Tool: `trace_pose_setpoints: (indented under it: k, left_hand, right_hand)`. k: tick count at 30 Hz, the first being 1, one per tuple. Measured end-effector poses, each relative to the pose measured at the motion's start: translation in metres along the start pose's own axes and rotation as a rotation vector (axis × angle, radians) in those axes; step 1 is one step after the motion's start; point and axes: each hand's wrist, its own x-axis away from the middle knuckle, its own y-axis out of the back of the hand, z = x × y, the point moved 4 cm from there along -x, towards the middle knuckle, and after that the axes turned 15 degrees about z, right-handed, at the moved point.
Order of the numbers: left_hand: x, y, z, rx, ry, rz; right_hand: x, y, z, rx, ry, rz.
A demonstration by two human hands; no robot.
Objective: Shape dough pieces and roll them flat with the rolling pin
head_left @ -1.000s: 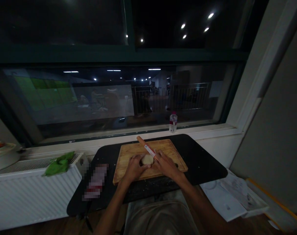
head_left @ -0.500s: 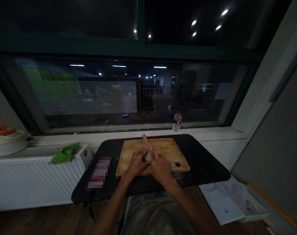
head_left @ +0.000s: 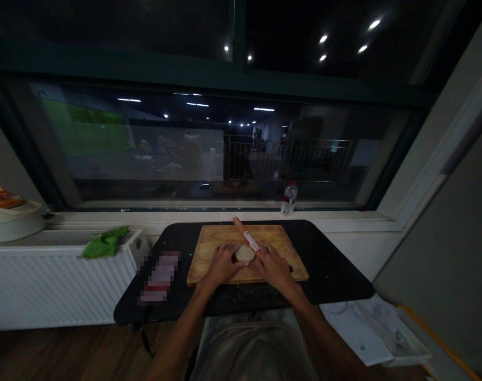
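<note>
A pale lump of dough [head_left: 243, 254] lies on a wooden cutting board [head_left: 280, 241] on a black table [head_left: 332, 275]. My left hand [head_left: 222, 263] rests on the board at the dough's left side, fingers curled against it. A wooden rolling pin [head_left: 246, 237] with a red and white label runs from the board's far edge down to my right hand [head_left: 274, 266]. That hand lies over the pin's near end, fingers pressed on it, just right of the dough.
A blurred packet [head_left: 160, 276] lies on the table's left part. A water bottle [head_left: 289, 199] stands on the window sill behind. A white radiator [head_left: 62, 280] at the left carries a green cloth [head_left: 105, 243] and a white bowl [head_left: 10, 225]. Papers [head_left: 368, 328] lie low at the right.
My right hand with the pin slid left over the dough half a second ago and has moved back right, uncovering the dough. The view has shifted slightly.
</note>
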Motion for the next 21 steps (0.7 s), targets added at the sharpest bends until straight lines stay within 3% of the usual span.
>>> trace_pose_setpoints:
  k: [6, 15, 21]
  left_hand:
    - [0.0, -0.002, 0.001, -0.019, -0.024, 0.002]
    - [0.0, 0.0, -0.001, -0.008, -0.008, 0.013]
    - [0.0, -0.003, 0.004, -0.008, -0.008, -0.001]
  right_hand:
    - [0.001, 0.002, 0.012, -0.037, 0.025, 0.002]
    - [-0.002, 0.013, 0.009, 0.006, -0.024, 0.092]
    - [0.002, 0.021, 0.031, 0.122, 0.031, 0.1]
